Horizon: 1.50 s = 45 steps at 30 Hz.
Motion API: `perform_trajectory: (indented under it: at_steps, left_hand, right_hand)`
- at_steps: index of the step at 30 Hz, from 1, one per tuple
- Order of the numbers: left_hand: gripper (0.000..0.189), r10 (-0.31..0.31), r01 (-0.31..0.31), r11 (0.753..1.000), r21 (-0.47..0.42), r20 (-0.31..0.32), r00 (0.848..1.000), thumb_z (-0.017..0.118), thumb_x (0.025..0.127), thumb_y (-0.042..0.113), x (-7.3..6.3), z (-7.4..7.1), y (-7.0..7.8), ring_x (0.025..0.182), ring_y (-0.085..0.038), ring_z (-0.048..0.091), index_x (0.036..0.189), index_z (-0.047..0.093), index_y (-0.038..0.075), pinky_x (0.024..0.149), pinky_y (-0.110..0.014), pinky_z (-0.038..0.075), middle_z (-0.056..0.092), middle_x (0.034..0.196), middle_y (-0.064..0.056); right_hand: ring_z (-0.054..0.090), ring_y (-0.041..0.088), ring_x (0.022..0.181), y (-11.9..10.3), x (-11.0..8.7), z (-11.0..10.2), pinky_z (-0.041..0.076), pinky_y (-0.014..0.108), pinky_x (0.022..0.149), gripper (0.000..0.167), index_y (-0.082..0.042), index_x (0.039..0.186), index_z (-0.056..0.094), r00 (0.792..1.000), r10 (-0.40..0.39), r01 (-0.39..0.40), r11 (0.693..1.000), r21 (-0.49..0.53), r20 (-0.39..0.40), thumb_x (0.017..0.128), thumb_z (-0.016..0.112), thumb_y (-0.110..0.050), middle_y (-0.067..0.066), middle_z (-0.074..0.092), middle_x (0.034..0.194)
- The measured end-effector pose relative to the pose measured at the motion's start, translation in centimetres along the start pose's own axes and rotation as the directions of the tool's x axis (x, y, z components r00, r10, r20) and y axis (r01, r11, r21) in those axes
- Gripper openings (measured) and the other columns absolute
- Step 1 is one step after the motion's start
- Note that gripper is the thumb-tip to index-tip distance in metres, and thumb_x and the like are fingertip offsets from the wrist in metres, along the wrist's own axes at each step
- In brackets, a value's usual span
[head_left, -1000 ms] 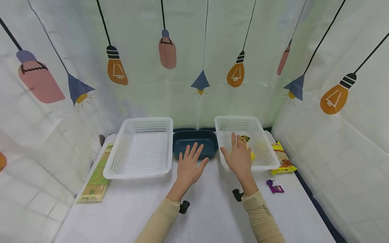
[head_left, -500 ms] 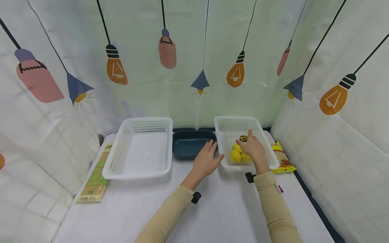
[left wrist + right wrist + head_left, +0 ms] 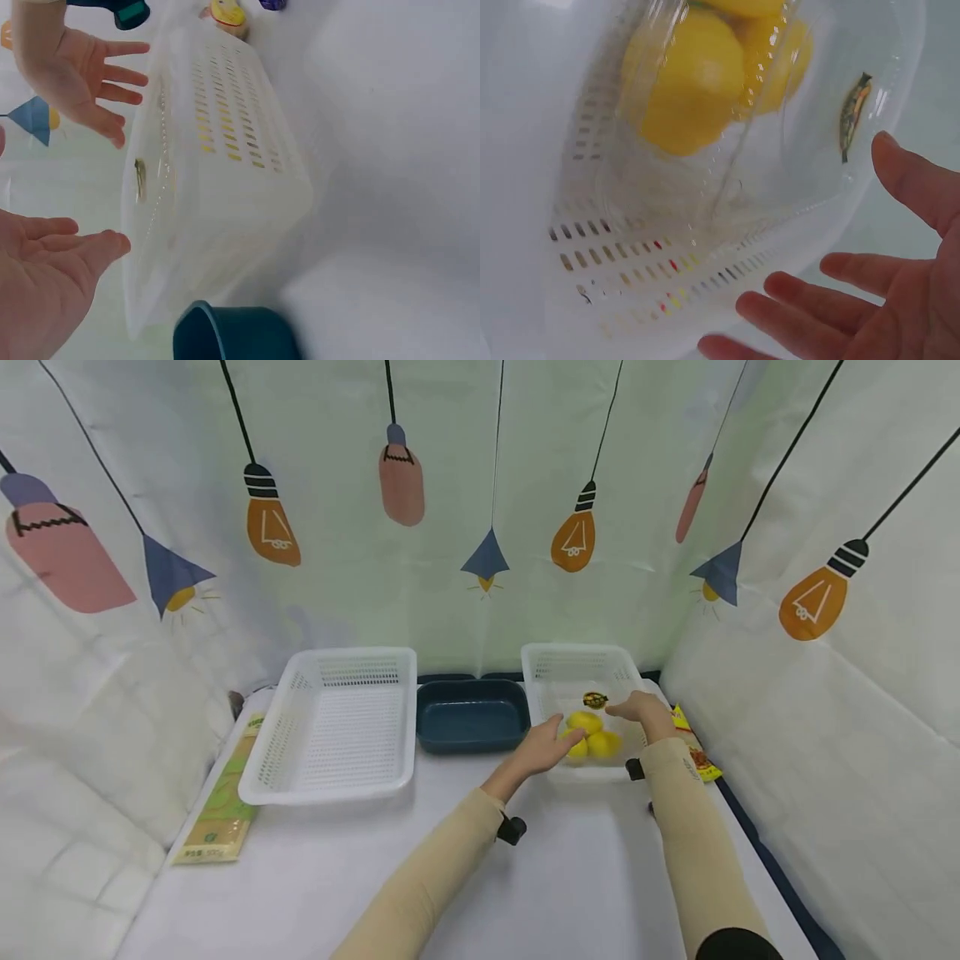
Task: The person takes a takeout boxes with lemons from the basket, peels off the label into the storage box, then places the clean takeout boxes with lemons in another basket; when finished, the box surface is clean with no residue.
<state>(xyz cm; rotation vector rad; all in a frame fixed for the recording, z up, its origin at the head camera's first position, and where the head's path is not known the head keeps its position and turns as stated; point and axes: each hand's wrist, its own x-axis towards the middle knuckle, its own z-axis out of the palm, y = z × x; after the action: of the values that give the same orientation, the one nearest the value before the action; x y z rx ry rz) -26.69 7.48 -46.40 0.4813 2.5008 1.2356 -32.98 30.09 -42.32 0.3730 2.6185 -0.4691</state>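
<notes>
Several yellow lemons (image 3: 585,722) lie inside a clear plastic box (image 3: 735,176) with a small dark-and-gold label (image 3: 595,700) on its lid. This box sits in the right white basket (image 3: 573,653). My left hand (image 3: 537,748) reaches over the basket's left front side, fingers extended and thumb apart, beside the lemons. On the opposite side my right hand (image 3: 643,710) hovers at the basket's right rim, its fingers spread in the right wrist view. The two palms face each other across the box, and neither hand holds anything.
A dark teal dish (image 3: 472,717) stands between the right basket and a larger white basket (image 3: 327,793) on the left. A long green-and-gold packet (image 3: 217,818) lies at the far left. A yellow snack bag (image 3: 697,747) is partly hidden behind the right arm.
Both hands have moved right, from over the dish and basket to either side of the lemon box. The lemons, first covered by the right hand, now show.
</notes>
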Motion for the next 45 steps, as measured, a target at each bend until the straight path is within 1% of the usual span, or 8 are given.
perform_trajectory:
  at_steps: [9,16,24,31,34,38,42,45]
  left_hand:
    - [0.081,-0.085,0.087,0.992,-0.091,0.023,0.996,0.042,0.100,0.056,2.0,0.2,0.7,0.151,-0.035,0.032,0.156,0.024,0.000,0.123,-0.050,0.030,0.028,0.163,-0.019]
    - [0.091,-0.195,0.207,0.950,-0.233,0.074,0.978,0.046,0.098,0.059,3.2,2.1,0.6,0.151,-0.040,0.028,0.157,0.015,-0.003,0.121,-0.054,0.031,0.021,0.164,-0.023]
    - [0.090,-0.271,0.286,0.922,-0.260,0.092,0.958,0.046,0.099,0.057,4.1,3.4,-0.2,0.151,-0.039,0.029,0.156,0.015,-0.005,0.121,-0.053,0.031,0.020,0.165,-0.023]
    - [0.075,-0.308,0.331,0.831,-0.447,0.126,0.943,0.048,0.101,0.047,4.7,3.6,0.0,0.149,-0.036,0.032,0.153,0.029,-0.004,0.124,-0.052,0.026,0.026,0.163,-0.021]
    - [0.071,-0.297,0.326,0.808,-0.490,0.140,0.945,0.046,0.103,0.044,4.3,3.6,0.1,0.149,-0.037,0.032,0.151,0.031,-0.005,0.124,-0.053,0.025,0.028,0.161,-0.022]
    - [0.072,-0.290,0.322,0.807,-0.496,0.142,0.946,0.047,0.102,0.046,3.9,3.5,0.3,0.148,-0.039,0.033,0.152,0.029,-0.003,0.120,-0.060,0.028,0.031,0.161,-0.020]
    - [0.070,-0.285,0.311,0.824,-0.473,0.128,0.950,0.048,0.101,0.047,3.7,3.7,0.2,0.144,-0.040,0.039,0.150,0.036,0.000,0.116,-0.063,0.034,0.036,0.158,-0.018]
    - [0.068,-0.276,0.294,0.841,-0.455,0.107,0.955,0.048,0.101,0.047,3.4,3.4,0.3,0.140,-0.040,0.044,0.148,0.039,0.000,0.114,-0.061,0.037,0.038,0.156,-0.018]
  right_hand:
    - [0.042,0.044,0.138,-0.4,1.6,-0.4,0.040,0.055,0.113,0.076,0.006,0.146,0.041,0.997,0.035,-0.035,0.999,-0.002,0.064,0.096,0.056,-0.050,0.031,0.037,0.153]
    - [0.047,0.043,0.133,1.2,2.9,1.5,0.046,0.050,0.108,0.078,0.006,0.149,0.034,0.989,0.061,-0.067,0.997,0.044,0.133,0.097,0.054,-0.049,0.031,0.034,0.155]
    - [0.045,0.048,0.134,2.5,3.9,1.9,0.045,0.055,0.108,0.080,0.007,0.150,0.031,0.982,0.028,-0.046,0.994,0.095,0.189,0.100,0.047,-0.053,0.036,0.036,0.151]
    - [0.049,0.044,0.131,3.0,3.6,1.6,0.046,0.051,0.108,0.076,0.010,0.149,0.028,0.975,-0.005,-0.038,0.981,0.190,0.223,0.102,0.046,-0.047,0.033,0.034,0.152]
    - [0.049,0.043,0.130,3.1,3.2,1.8,0.047,0.052,0.107,0.074,0.011,0.148,0.030,0.976,-0.009,-0.040,0.975,0.220,0.217,0.103,0.046,-0.045,0.033,0.035,0.151]
    - [0.050,0.044,0.127,3.6,3.2,2.2,0.049,0.051,0.103,0.070,0.010,0.146,0.033,0.980,-0.018,-0.034,0.966,0.257,0.196,0.103,0.047,-0.043,0.033,0.037,0.150]
    - [0.056,0.034,0.102,4.1,3.6,2.4,0.053,0.039,0.083,0.060,0.012,0.137,0.043,0.986,-0.048,0.006,0.966,0.259,0.158,0.104,0.047,-0.038,0.031,0.055,0.126]
    - [0.061,0.040,0.103,4.2,3.5,1.9,0.056,0.043,0.087,0.059,0.013,0.138,0.044,0.987,-0.082,0.050,0.973,0.223,0.139,0.105,0.046,-0.036,0.033,0.059,0.124]
